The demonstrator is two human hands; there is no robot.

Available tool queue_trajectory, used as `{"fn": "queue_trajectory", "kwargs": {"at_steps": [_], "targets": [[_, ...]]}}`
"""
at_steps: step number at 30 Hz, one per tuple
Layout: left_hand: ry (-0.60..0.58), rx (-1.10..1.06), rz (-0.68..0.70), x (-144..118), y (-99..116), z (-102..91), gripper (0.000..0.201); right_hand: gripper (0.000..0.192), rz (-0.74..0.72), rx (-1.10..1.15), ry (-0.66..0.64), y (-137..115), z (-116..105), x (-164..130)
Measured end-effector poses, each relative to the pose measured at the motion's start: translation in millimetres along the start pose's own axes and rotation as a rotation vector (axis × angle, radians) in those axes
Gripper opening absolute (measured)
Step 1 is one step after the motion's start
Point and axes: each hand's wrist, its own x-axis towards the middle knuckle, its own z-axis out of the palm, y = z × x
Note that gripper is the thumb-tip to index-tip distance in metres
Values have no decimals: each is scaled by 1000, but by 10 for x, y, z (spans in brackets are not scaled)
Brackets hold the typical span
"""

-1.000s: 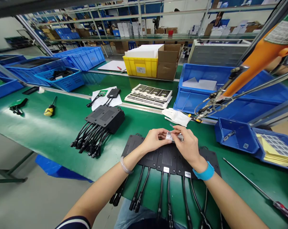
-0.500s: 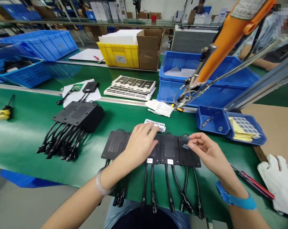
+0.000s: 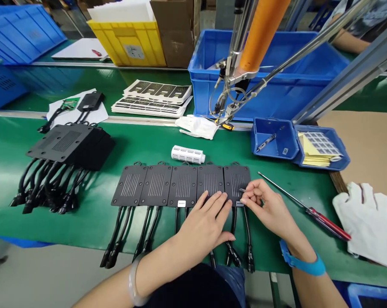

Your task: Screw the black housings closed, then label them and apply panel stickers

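Several flat black boxes with ribbed lids [image 3: 182, 185] lie side by side in a row, their black cables hanging toward me. My left hand [image 3: 206, 218] rests flat with fingers stretched over the lower part of the fourth box, covering its lower edge. My right hand [image 3: 260, 203] is at the rightmost box [image 3: 236, 182], thumb and fingertips pinched on a small thin dark piece [image 3: 242, 190] whose kind I cannot make out. A small white label [image 3: 181, 204] shows on the middle box. Behind the row lies a white roll of printed labels [image 3: 189, 155].
A stack of black boxes [image 3: 68, 143] stands left. A red-handled screwdriver [image 3: 328, 224] and white glove [image 3: 368, 222] lie right. Small blue bins [image 3: 273, 139] sit behind my right hand. An orange tool [image 3: 260, 38] hangs before a large blue crate [image 3: 209, 92].
My view has tilted down. My left hand has gone from above the label roll and middle boxes to the fourth box. My right hand has moved down along the rightmost box.
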Motion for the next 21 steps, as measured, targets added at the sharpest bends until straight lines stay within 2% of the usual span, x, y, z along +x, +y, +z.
{"fn": "queue_trajectory", "kwargs": {"at_steps": [13,21], "targets": [[-43,113,-5,17,133,67,70,14,-58,-29,79,1,9,-39],[-48,114,3,17,141,55,80,15,-71,-34,96,8,22,-43]]}}
